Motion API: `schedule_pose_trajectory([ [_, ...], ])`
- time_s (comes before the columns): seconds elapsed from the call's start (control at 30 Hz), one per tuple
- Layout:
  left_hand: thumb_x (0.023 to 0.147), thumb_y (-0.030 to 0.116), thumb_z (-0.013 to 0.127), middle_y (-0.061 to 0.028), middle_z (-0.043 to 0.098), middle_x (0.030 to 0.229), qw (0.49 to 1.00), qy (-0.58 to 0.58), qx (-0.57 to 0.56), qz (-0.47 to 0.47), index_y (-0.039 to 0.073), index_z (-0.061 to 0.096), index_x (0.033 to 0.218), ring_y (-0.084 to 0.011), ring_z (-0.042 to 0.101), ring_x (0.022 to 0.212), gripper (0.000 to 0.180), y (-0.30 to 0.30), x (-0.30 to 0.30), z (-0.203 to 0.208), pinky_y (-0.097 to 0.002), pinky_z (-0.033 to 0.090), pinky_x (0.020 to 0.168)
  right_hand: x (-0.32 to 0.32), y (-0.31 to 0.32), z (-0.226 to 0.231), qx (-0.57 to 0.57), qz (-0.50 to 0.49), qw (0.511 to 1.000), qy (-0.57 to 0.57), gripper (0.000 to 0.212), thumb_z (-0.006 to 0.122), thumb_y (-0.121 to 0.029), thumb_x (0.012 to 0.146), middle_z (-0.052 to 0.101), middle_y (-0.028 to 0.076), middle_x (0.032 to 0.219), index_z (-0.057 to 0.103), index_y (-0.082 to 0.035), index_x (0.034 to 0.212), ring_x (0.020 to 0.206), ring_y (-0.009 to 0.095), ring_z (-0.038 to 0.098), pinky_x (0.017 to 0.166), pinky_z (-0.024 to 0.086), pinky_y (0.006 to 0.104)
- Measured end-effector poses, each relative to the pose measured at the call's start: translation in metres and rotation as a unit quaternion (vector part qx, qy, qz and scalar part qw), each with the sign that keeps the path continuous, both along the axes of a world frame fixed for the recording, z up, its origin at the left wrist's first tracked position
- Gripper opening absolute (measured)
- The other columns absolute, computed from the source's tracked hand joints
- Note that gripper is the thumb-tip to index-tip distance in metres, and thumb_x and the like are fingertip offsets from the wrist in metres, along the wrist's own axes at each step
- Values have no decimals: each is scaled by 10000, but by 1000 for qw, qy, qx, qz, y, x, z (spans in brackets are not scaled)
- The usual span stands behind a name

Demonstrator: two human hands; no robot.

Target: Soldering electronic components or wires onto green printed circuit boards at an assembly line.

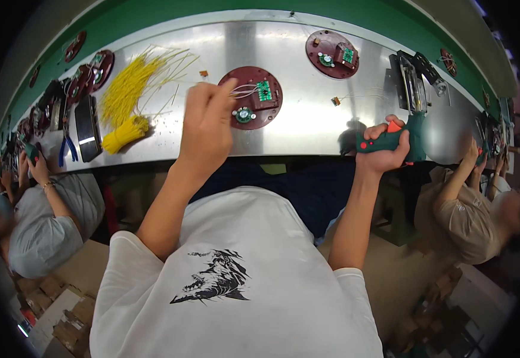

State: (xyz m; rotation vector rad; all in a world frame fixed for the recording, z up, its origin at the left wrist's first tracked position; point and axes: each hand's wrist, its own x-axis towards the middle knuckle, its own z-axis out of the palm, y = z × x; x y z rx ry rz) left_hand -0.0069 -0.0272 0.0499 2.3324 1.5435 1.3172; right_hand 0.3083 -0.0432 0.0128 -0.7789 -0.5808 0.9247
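Note:
My left hand is raised over the left edge of a dark red round plate, its fingers curled together in a pinch. White wires run from the plate's green circuit board to the fingers; what the fingertips grip is hidden. A round green part sits lower on the same plate. At the bench's front edge on the right, my right hand is wrapped round the handle of a dark green pistol-grip power tool with a red trigger.
Yellow cable ties lie spread left of the plate, with a bundle below. Blue-handled pliers and a black box are further left. Another red plate and a small orange component lie right. Co-workers sit on both sides.

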Motion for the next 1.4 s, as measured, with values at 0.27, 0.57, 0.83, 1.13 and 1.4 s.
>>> schedule_pose_trajectory([
  [0.27,839,24,670,-73,608,726,998,12,15,-59,18,681,1046,-245,597,674,207,8,12,-5,-349,493,551,-52,-34,33,-63,132,961,-234,376,526,-192,947,653,172,920,546,63,1224,487,190,564,440,440,280],
  [0.57,762,21,710,-58,604,745,998,13,55,-42,33,690,902,-206,599,605,142,17,13,-31,-318,497,506,-60,-40,24,-94,220,927,-291,376,579,-48,903,669,204,1037,566,75,1258,517,192,603,444,457,268],
  [0.83,739,0,705,-55,594,782,996,-10,90,-27,26,695,861,-197,616,615,125,19,14,-48,-300,507,514,-55,-51,18,-56,256,912,-317,365,587,-33,915,663,199,1048,562,69,1264,546,181,600,471,483,279],
  [1.13,741,5,711,-57,591,784,996,24,77,-29,17,688,870,-198,617,633,131,17,13,-49,-306,507,512,-57,-52,23,-76,285,899,-324,318,579,-20,910,645,173,976,567,63,1216,552,178,598,472,487,279],
  [1.4,752,11,710,-61,595,793,997,29,59,-38,15,685,890,-201,624,657,140,17,12,-48,-313,511,521,-55,-51,26,-116,287,900,-307,328,580,-37,892,633,164,952,566,66,1203,529,187,588,464,486,279],
])
